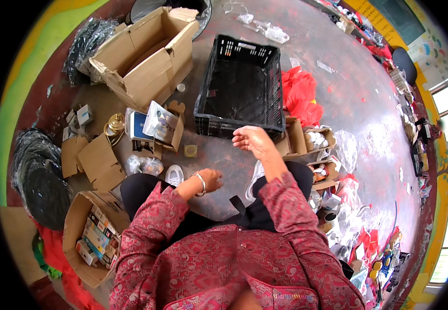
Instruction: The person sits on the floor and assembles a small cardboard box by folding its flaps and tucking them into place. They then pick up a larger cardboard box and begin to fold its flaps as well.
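Black rectangular plastic crate (239,95) at 12 o'clock. Tan cardboard box (158,77) at 11. Crumpled bright-red plastic sheeting (300,93) at 2. Gold metal piece (116,122) at 10. Glossy black plastic-wrapped bundle (43,199) at 9. Open tan carton (74,221) at 8, its small boxes (98,236) orange, white, light blue. Long-sleeved garment (203,261) at 6: dark red, pale paisley-like swirls. Black trousers (139,192), white shoes (174,174), silvery bangle (202,185).
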A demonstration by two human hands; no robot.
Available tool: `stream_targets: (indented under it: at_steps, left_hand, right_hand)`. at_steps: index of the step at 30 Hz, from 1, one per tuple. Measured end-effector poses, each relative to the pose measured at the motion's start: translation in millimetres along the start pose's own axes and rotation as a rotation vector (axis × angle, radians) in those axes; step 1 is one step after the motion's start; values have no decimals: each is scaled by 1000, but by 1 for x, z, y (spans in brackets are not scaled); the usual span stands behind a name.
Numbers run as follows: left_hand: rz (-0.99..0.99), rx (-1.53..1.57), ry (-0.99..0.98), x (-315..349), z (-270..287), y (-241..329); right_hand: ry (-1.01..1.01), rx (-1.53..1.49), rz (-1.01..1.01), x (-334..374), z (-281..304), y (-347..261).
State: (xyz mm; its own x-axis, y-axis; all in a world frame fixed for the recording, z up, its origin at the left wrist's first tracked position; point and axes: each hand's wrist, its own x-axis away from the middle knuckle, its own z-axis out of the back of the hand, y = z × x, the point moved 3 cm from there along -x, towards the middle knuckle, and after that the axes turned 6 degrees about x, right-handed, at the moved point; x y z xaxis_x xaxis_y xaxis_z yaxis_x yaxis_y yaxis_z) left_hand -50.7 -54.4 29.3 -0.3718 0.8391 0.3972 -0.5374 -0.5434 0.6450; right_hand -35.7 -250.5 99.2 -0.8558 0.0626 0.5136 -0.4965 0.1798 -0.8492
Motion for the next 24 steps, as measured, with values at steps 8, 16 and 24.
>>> stream_targets:
  at_steps: [8,16,24]
  left_hand:
    - [-84,254,26,110,-7,39]
    - [22,-75,-11,94,-32,17]
    - [100,-262,-53,79,-44,10]
  right_hand:
    - [75,-4,389,177,-10,-71]
    - [205,-99,419,198,38,-45]
    - [293,-92,220,199,77,30]
